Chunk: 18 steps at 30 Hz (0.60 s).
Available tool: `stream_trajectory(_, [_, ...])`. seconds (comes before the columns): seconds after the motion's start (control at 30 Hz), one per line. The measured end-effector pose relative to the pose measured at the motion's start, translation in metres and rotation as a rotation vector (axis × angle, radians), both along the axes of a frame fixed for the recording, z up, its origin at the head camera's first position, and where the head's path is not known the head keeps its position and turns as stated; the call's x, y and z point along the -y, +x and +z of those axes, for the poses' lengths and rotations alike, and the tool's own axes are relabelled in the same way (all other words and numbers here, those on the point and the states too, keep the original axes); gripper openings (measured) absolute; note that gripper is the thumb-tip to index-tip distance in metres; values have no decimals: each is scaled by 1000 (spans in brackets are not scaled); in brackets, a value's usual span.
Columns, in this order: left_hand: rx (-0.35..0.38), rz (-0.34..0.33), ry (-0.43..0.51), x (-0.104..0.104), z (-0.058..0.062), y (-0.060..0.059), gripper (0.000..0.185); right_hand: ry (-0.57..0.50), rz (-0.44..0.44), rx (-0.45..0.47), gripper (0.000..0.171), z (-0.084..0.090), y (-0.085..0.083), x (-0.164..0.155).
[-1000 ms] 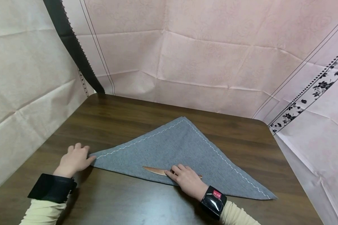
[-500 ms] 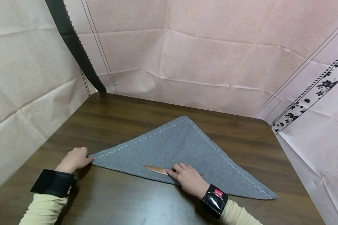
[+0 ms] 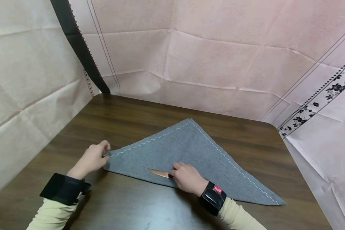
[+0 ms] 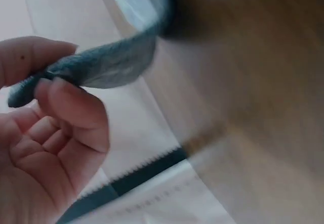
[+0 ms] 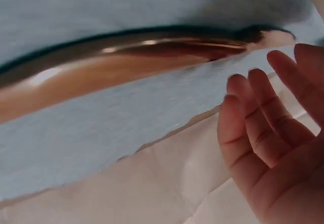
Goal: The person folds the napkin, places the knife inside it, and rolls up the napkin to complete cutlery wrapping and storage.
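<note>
Changed since 1.0 s ago: the left hand (image 3: pixel 92 158), then spread beside the cloth (image 3: pixel 195 147), now grips its 9 o'clock corner, which has been drawn in towards 3 o'clock; the right hand's (image 3: pixel 188 179) fingers have bent more; the knife (image 3: pixel 160 172) is in about the same place.

Left hand: thumb and finger clamped on the corner; left wrist view shows this end raised off the desk (image 3: pixel 120 198).

Right hand: above the knife handle, fingers bent and apart, not wrapped round it; contact cannot be told.

Knife, 1: copper-coloured, lying on the cloth near its 6 o'clock edge, tip towards 9 o'clock, handle largely hidden by the right hand.

Cloth, 1: grey-blue triangle, apex at 12 o'clock, far corner at 4 o'clock; 2 upper edges bear white wavy stitching (image 3: pixel 150 140).

Wristbands, 2, black: left (image 3: pixel 64 188); right, with red label (image 3: pixel 212 198). Sleeves (image 3: pixel 50 214), 2, cream.

Desk: brown, wood-grained, rounded corners.

Backdrop (image 3: pixel 204 67): pale pink creased sheeting, black strip (image 3: pixel 77 44) at 11 o'clock, floral band (image 3: pixel 327 95) at 2 o'clock.
</note>
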State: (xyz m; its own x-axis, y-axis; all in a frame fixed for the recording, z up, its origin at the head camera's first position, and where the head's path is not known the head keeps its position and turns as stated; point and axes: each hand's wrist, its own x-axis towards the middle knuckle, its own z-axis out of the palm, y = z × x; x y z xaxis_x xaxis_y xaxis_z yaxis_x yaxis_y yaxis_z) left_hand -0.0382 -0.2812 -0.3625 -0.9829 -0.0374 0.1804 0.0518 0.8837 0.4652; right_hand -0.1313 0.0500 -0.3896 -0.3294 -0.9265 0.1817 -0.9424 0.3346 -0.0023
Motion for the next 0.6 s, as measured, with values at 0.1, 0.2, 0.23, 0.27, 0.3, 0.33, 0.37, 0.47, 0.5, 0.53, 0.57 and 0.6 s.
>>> stream_trajectory(0.1, [-67, -59, 4, -20, 2, -5, 26, -54, 13, 103, 9, 7, 0, 15])
stream_trajectory(0.2, [-111, -124, 7, -40, 3, -10, 31, -105, 39, 232, 12, 14, -2, 32])
stream_trajectory(0.23, [-120, -145, 11, -46, 3, -12, 33, -124, 48, 284, 14, 16, -3, 37])
stream_trajectory(0.27, [-130, -163, 10, -52, 3, -15, 35, -141, 56, 333, 17, 18, -4, 43])
stream_trajectory(0.3, [-133, -178, 13, -58, 3, -17, 36, -155, 58, 383, 21, 20, -5, 49])
stream_trajectory(0.33, [-139, -191, 13, -63, 3, -19, 37, -172, 61, 439, 23, 20, -7, 54])
stream_trajectory(0.37, [-141, -202, 15, -67, 3, -22, 38, -190, 62, 490, 26, 21, -8, 59])
stream_trajectory(0.47, [-135, -216, 8, -78, 2, -27, 40, -241, 61, 590, 29, 21, -11, 73])
stream_trajectory(0.5, [-136, -217, 5, -81, 2, -28, 39, -258, 63, 611, 27, 20, -12, 77])
stream_trajectory(0.53, [-140, -219, 0, -83, 1, -29, 39, -275, 66, 623, 25, 20, -12, 80])
stream_trajectory(0.57, [-144, -219, -7, -85, 1, -30, 38, -292, 68, 623, 22, 19, -12, 84])
stream_trajectory(0.6, [-151, -220, -13, -87, 1, -30, 38, -311, 70, 627, 19, 19, -12, 86])
